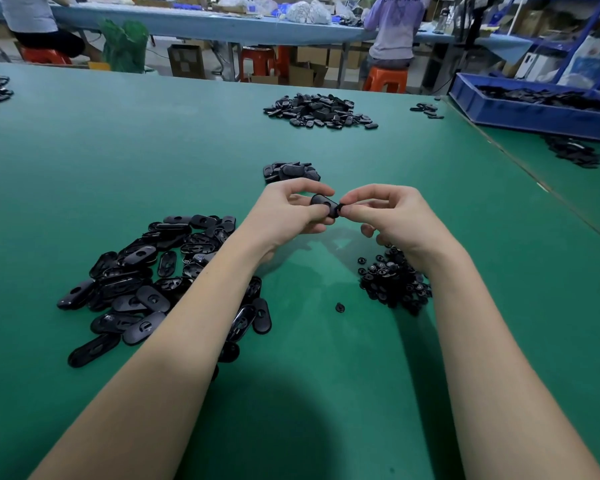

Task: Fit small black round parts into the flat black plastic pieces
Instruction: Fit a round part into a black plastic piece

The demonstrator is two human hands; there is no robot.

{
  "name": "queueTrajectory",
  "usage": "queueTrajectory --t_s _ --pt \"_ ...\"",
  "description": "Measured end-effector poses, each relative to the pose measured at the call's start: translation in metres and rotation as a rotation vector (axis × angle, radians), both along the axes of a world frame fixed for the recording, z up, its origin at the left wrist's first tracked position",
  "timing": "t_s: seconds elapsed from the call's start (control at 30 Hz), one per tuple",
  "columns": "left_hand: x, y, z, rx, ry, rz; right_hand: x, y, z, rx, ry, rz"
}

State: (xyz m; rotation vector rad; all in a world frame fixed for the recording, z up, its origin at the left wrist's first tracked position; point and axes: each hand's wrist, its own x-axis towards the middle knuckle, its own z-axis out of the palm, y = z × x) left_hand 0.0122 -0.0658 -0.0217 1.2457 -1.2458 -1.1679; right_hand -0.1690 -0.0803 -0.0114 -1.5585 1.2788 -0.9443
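Above the green table (84, 150), the left hand (284, 211) pinches a flat oval plastic piece (324, 204) by its end; the right hand (385, 216) pinches a small round part (342, 207) against it. Both look light, rigid and smooth, best gripped at the edges.

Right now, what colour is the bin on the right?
Blue bin, seen in the head view.

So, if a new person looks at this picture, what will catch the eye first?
First, the two bare hands at the centre: the left hand holds a flat black plastic piece and the right hand pinches at its end. Next, the big heap of flat pieces lies under the left forearm, and small round parts are piled under the right wrist.
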Motion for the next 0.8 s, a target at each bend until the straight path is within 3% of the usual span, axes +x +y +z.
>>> queueTrajectory --t_s 0.8 --pt "0.0025 0.0002 -0.0040 -0.027 -0.012 -0.132 0.0031 -0.0038 -0.0001 -0.038 0.125 -0.077"
